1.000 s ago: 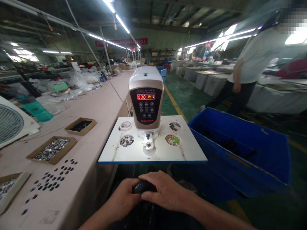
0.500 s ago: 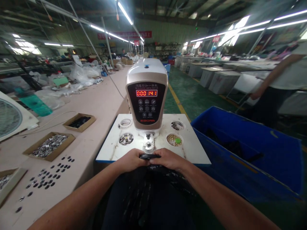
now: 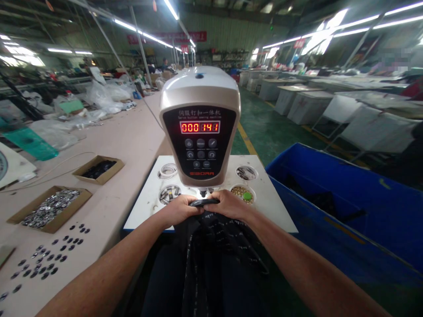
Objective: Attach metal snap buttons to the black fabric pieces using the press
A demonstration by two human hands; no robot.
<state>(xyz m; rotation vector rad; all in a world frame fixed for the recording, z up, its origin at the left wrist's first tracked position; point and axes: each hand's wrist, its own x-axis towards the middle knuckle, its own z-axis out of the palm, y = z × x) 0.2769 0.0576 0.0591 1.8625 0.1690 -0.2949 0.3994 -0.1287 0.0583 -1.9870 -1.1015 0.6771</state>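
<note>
Both my left hand [image 3: 178,208] and my right hand [image 3: 228,204] are closed on the edge of a dark garment [image 3: 214,229] with small white lettering. Between the thumbs, a stretch of its black edge lies bowed right in front of the working head of a button machine [image 3: 201,114]. The rest of the cloth hangs down over my lap. Red digits on the machine's panel read 000141. My wrists rest near the front of the white machine table [image 3: 274,211]. The lower die is mostly hidden behind my hands and the cloth.
On the left bench [image 3: 109,202] are a carton of metal button parts [image 3: 49,209], a carton of black pieces [image 3: 99,169] and several loose buttons [image 3: 49,255]. A cup of brass-coloured parts [image 3: 238,192] is set into the machine table. A blue bin [image 3: 363,246] stands at the right.
My view has moved closer to the machine, which looks larger. Both hands still grip the cloth and now cover the lower die. The person at the right has mostly left view.
</note>
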